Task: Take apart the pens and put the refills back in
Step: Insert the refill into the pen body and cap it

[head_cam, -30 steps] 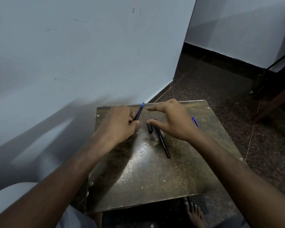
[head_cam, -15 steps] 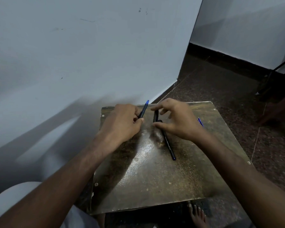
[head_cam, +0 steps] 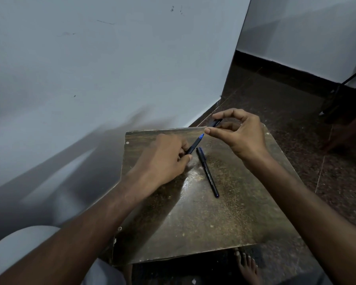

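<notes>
My left hand (head_cam: 164, 159) grips a dark pen with a blue tip (head_cam: 195, 144), which points up and to the right. My right hand (head_cam: 239, 134) hovers above the far edge of the small table (head_cam: 193, 223) and pinches a short dark pen piece (head_cam: 215, 122), a cap or barrel section, between thumb and fingers. That piece sits just beyond the blue tip, slightly apart from it. A second dark pen (head_cam: 207, 171) with pale lettering lies flat on the table between my hands, slanting toward the lower right.
The worn brown table stands close to a pale wall (head_cam: 111, 68) on the left. Dark speckled floor (head_cam: 296, 103) surrounds it on the right. A bare foot (head_cam: 247, 266) shows under the table's near edge, and dark furniture legs (head_cam: 345, 128) stand at the far right.
My right hand has lifted off the table with the short dark piece and moved up and right. The second pen stays lying on the table. The left hand keeps its pen.
</notes>
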`<state>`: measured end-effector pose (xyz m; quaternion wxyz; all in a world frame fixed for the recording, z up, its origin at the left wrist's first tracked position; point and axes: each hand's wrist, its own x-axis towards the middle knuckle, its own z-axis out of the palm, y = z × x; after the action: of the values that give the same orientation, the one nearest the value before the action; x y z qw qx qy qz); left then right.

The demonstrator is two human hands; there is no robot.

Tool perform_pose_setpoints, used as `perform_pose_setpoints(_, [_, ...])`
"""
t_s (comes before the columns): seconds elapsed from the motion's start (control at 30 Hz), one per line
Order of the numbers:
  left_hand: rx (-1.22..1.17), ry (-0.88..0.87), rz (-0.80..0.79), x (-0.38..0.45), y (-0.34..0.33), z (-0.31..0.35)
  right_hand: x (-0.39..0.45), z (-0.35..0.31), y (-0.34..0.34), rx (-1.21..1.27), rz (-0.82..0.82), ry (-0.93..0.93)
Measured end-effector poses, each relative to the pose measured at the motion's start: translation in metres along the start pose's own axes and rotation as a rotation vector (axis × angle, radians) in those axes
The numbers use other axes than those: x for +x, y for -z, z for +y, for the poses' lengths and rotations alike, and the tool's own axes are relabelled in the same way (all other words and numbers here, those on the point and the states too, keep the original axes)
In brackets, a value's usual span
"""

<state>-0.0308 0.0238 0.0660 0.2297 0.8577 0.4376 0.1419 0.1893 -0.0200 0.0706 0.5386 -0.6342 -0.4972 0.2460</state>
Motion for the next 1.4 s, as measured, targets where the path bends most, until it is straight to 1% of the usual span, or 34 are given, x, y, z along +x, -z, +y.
perform_pose_setpoints(0.1, [-0.005, 0.006, -0.011, 0.000, -0.001, 0.002, 0.000, -0.001, 0.000, -0.019, -0.050, -0.023])
perform_pose_setpoints(0.23, [-0.003, 0.019, -0.011, -0.002, 0.000, 0.003, -0.001, -0.002, -0.001, -0.077, -0.077, -0.017])
perform_pose_setpoints(0.43, [0.006, 0.009, 0.000, -0.002, 0.002, 0.001, -0.002, 0.000, -0.006, -0.168, -0.178, 0.044])
perform_pose_setpoints(0.53, [-0.005, -0.002, 0.013, -0.001, 0.001, 0.000, -0.003, 0.004, -0.011, -0.042, -0.197, 0.002])
perform_pose_setpoints(0.67, [-0.108, 0.011, 0.003, 0.001, -0.001, 0.000, -0.005, 0.005, -0.016, 0.194, -0.234, -0.196])
perform_pose_setpoints(0.73, [-0.172, 0.021, -0.009, 0.002, -0.005, -0.002, -0.004, 0.005, -0.017, 0.264, -0.273, -0.295])
perform_pose_setpoints(0.8, [-0.237, 0.041, -0.031, 0.002, -0.007, -0.001, -0.003, 0.003, -0.015, 0.302, -0.298, -0.339])
perform_pose_setpoints(0.87, [-0.271, 0.055, -0.047, 0.002, -0.009, 0.000, -0.003, 0.001, -0.013, 0.321, -0.316, -0.350])
perform_pose_setpoints(0.97, [-0.303, 0.060, -0.031, 0.002, -0.010, 0.001, -0.004, 0.000, -0.012, 0.339, -0.326, -0.354])
perform_pose_setpoints(1.1, [-0.289, 0.058, -0.029, 0.001, -0.009, 0.001, -0.007, -0.001, -0.013, 0.334, -0.318, -0.352])
perform_pose_setpoints(1.3, [-0.290, 0.057, 0.037, 0.000, -0.007, 0.004, -0.008, -0.001, -0.010, 0.397, -0.263, -0.311])
perform_pose_setpoints(1.4, [-0.412, 0.067, 0.067, 0.000, -0.007, 0.008, -0.008, -0.002, -0.008, 0.390, -0.230, -0.303])
